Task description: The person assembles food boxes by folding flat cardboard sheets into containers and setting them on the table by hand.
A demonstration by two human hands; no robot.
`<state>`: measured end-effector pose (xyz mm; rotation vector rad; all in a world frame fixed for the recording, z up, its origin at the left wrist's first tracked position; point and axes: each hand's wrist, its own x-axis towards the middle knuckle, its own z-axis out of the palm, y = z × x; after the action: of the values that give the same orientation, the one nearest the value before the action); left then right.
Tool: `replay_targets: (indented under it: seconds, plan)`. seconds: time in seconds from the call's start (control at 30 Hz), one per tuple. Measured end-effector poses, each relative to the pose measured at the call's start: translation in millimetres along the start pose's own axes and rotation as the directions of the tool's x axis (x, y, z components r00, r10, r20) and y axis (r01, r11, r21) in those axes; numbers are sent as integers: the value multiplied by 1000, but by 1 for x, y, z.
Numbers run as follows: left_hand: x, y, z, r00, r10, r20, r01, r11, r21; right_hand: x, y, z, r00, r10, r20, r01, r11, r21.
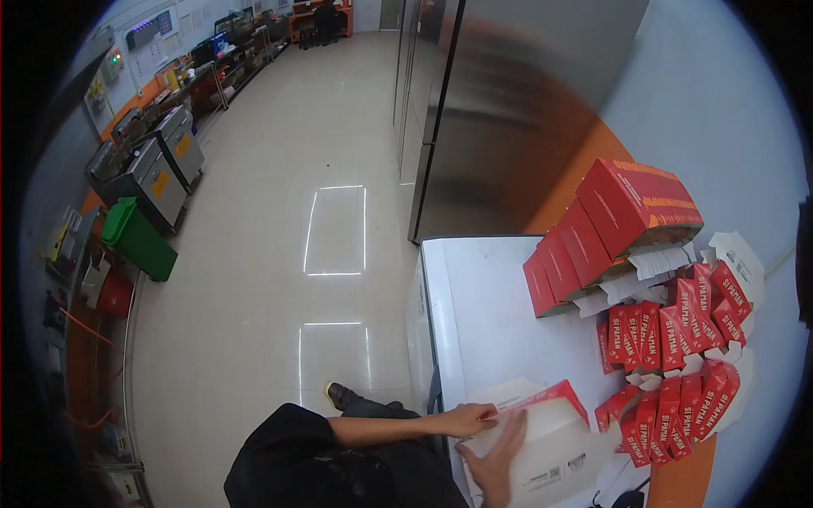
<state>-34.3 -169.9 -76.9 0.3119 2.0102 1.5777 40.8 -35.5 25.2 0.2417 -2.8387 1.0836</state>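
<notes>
Carton [550,444]: flat at the near end of the white desk [491,305], pale inner face and black print showing, red panel along its far edge. Both grips (bare hands, black sleeve on the left) are on it.

Left grip [471,420]: fingers curled, fingertips pinched on the carton's edge. Right grip [498,464]: fingers extended over the carton, thumb spread well apart; fingers slightly blurred, no closed hold seen. The two grips lie near each other.

Right of the carton: small boxes [669,339], red, lettered "SI PAMAN", bunched in groups, pale flaps outward. Beyond them, large boxes [584,241], red, lined up in a slanting row. Steel fridge [508,127] stands behind the desk. Green bin [140,241] across the floor [246,339].
</notes>
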Motion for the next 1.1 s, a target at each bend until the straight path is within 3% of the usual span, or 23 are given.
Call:
replay_targets:
  seconds: [0.07, 0.17, 0.27, 0.37, 0.4, 0.47, 0.57, 0.67, 0.77, 0.87, 0.97, 1.07, 1.1]
  plan:
    - [11, -35, 7, 996, -27, 90, 37, 992, -119, -10, 16, 28, 989, 73, 128, -35, 960, -277]
    - [15, -55, 6, 973, -182, 138, 146, 960, 237, -38, 87, 72, 996, -46, -75, 21, 953, -301]
    - [-12, 3, -24, 899, -310, 310, 341, 939, -48, -49, 111, 55, 983, 159, 92, -158, 987, -19]
    - [-5, -1, -27, 964, 127, 233, -134, 991, 14, -47, 106, 36, 975, 214, 61, -221, 964, 149]
    - [-3, -2, -28, 938, 275, 209, -289, 957, 38, -43, 97, 26, 945, 310, 106, -325, 930, 171]
    - [1, -4, -30, 817, 553, 163, -571, 815, 99, -43, 110, 19, 938, 304, 168, -344, 880, 328]
    - [7, 16, -34, 705, 467, 534, -663, 701, 263, -43, 134, 11, 917, 334, 219, -398, 811, 429]
    - [10, 22, -30, 660, 588, 467, -685, 727, 53, -35, 131, -1, 887, 427, 177, -455, 736, 502]
    - [10, 28, -27, 635, 706, 313, -751, 660, 35, -38, 132, -4, 885, 461, 73, -419, 717, 557]
    - [15, 27, -19, 601, 738, 306, -799, 544, 258, -36, 124, 0, 888, 457, 47, -397, 712, 580]
    - [35, -11, 8, 551, 834, 33, -810, 525, 262, -34, 125, 8, 899, 436, 25, -370, 730, 574]
    - [22, -4, 16, 609, 727, -317, -733, 669, 125, -36, 127, 7, 899, 437, 23, -363, 717, 595]
    - [19, 1, 14, 584, 782, -218, -763, 621, 182, -35, 123, 4, 894, 446, 38, -381, 713, 589]
